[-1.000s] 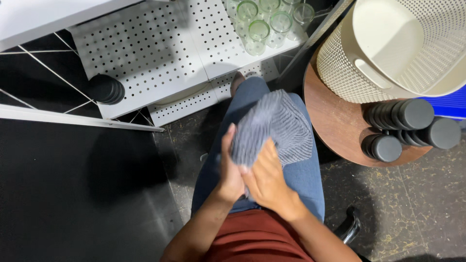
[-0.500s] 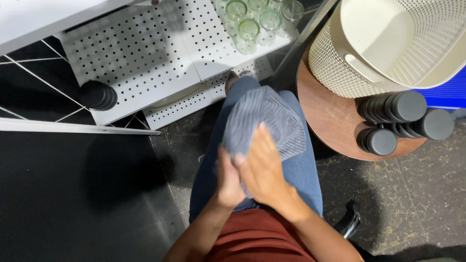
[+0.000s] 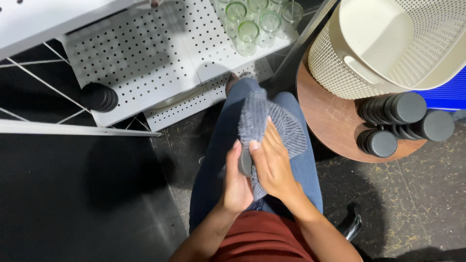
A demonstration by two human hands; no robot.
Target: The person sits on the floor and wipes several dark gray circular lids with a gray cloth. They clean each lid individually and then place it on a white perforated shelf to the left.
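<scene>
A: Seated, seen from above. In the left hand [image 3: 236, 180] a dark grey round lid [image 3: 245, 161], standing on edge over the lap, fingers wrapped around its near side. Probably held so to leave the flat face free for the cloth.

B: And the right hand [image 3: 273, 167]?

A: Pressed flat through a grey striped cloth [image 3: 272, 127] against the lid, fingers close together, thumb on top. Rest of cloth draped far over the blue-jeans knee [image 3: 303, 170], so resting on the leg.

B: Around?

A: On the right, a round brown wooden desk [image 3: 330, 121] with stacks of the same dark grey lids [image 3: 405, 121] lying on their sides, and a cream woven plastic basket [image 3: 388, 43] just beyond. Far, a white perforated metal shelf [image 3: 145, 53] carrying clear green-tinted glasses [image 3: 252, 24]; one more dark lid stack [image 3: 99, 96] at its left edge.
</scene>
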